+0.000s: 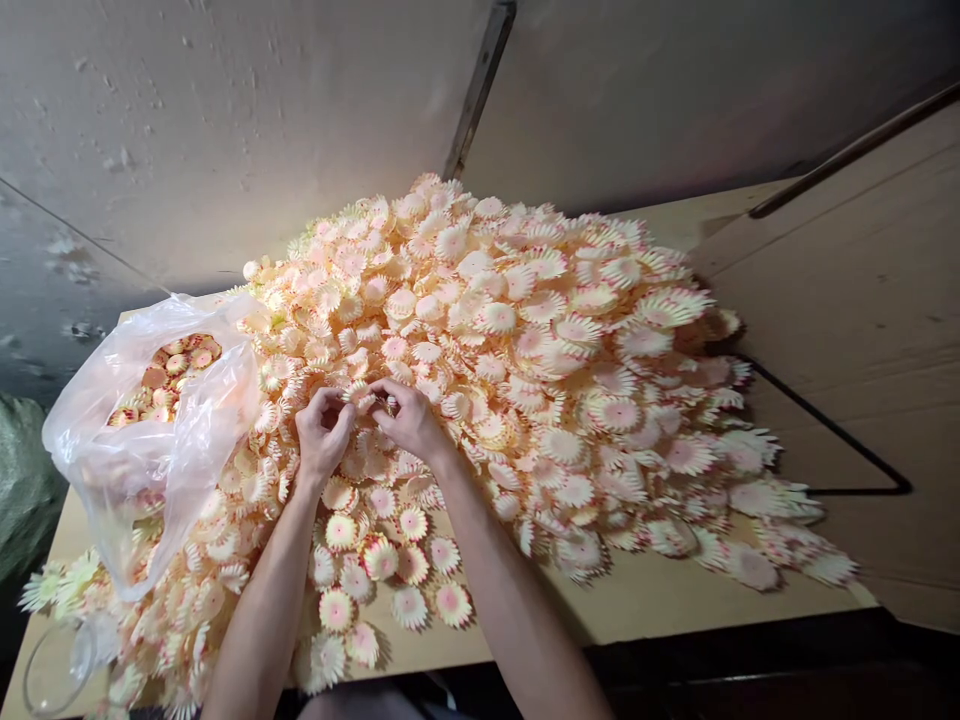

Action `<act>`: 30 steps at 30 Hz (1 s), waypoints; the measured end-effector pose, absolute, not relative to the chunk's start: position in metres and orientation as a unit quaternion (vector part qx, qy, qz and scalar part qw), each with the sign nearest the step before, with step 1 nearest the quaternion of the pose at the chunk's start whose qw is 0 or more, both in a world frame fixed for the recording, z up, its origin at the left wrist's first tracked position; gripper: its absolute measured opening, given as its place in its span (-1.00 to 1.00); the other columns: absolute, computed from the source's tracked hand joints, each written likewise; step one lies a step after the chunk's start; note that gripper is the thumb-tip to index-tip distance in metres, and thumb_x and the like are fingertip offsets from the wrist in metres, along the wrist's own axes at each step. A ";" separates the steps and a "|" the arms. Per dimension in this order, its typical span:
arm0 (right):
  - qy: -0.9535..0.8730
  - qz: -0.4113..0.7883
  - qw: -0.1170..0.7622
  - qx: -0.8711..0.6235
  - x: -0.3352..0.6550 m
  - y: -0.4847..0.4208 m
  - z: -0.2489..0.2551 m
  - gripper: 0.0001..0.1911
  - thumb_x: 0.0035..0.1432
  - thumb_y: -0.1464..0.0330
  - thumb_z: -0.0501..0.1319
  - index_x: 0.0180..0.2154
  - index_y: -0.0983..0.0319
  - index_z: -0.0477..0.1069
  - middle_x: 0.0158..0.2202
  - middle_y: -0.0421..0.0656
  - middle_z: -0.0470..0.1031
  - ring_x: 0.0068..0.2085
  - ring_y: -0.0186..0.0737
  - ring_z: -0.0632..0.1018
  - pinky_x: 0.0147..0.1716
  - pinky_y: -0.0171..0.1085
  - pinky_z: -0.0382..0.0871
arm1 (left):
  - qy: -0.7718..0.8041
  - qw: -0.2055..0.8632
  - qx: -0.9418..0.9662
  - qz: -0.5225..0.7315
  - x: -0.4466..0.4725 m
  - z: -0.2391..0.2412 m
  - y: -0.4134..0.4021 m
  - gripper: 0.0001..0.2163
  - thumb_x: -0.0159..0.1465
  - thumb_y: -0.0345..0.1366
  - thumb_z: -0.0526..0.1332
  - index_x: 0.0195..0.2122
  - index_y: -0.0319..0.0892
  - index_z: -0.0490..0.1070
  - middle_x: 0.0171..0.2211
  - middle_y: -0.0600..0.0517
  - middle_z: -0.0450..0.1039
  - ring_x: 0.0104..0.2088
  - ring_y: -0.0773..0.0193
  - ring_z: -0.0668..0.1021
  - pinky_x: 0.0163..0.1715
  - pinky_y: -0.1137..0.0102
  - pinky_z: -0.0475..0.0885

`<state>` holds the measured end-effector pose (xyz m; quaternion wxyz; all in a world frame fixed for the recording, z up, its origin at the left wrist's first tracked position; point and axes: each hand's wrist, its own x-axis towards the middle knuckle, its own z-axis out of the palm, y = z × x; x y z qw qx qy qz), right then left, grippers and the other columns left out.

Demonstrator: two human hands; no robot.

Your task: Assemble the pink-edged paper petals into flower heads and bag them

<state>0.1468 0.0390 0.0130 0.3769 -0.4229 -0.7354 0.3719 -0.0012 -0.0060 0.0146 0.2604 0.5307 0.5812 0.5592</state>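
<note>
A big heap of cream and pink fabric flower pieces (525, 330) covers the wooden table (660, 600). Both my hands meet over the heap near its front left. My left hand (322, 435) has its fingers curled and pinched on one small flower piece (365, 398). My right hand (409, 415) pinches the same piece from the other side, fingers closed. Loose flowers (390, 560) lie flat on the table between my forearms.
A clear plastic bag (150, 440) with several small flower centres inside lies at the left of the heap. A grey wall rises behind the table. A cardboard sheet (862, 300) lies at the right. A clear round container (52, 670) sits at the front left corner.
</note>
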 end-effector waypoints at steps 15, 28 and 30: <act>-0.735 0.362 0.381 -0.429 0.146 0.039 0.013 -0.77 0.03 0.48 0.13 -0.26 0.21 0.47 -0.33 -0.19 0.55 -0.34 -0.28 0.51 -0.31 -0.34 0.35 | 0.583 0.273 0.518 0.564 -0.002 0.014 -0.005 -0.91 0.14 -0.31 0.24 -0.35 -0.18 0.38 -0.56 0.12 0.40 -0.57 0.40 0.43 -0.51 0.51 0.36; -0.734 0.364 0.382 -0.428 0.147 0.040 0.011 -0.78 0.04 0.47 0.13 -0.25 0.22 0.47 -0.31 -0.18 0.57 -0.36 -0.27 0.50 -0.32 -0.33 0.34 | 0.581 0.269 0.521 0.564 -0.001 0.014 -0.005 -0.91 0.14 -0.31 0.23 -0.35 -0.19 0.39 -0.56 0.13 0.40 -0.57 0.41 0.42 -0.51 0.52 0.34; -0.733 0.366 0.381 -0.428 0.146 0.040 0.011 -0.78 0.04 0.47 0.13 -0.25 0.22 0.47 -0.31 -0.17 0.57 -0.36 -0.27 0.50 -0.32 -0.33 0.34 | 0.582 0.266 0.523 0.563 -0.002 0.014 -0.005 -0.91 0.14 -0.31 0.24 -0.34 -0.20 0.39 -0.56 0.13 0.40 -0.57 0.41 0.42 -0.51 0.53 0.33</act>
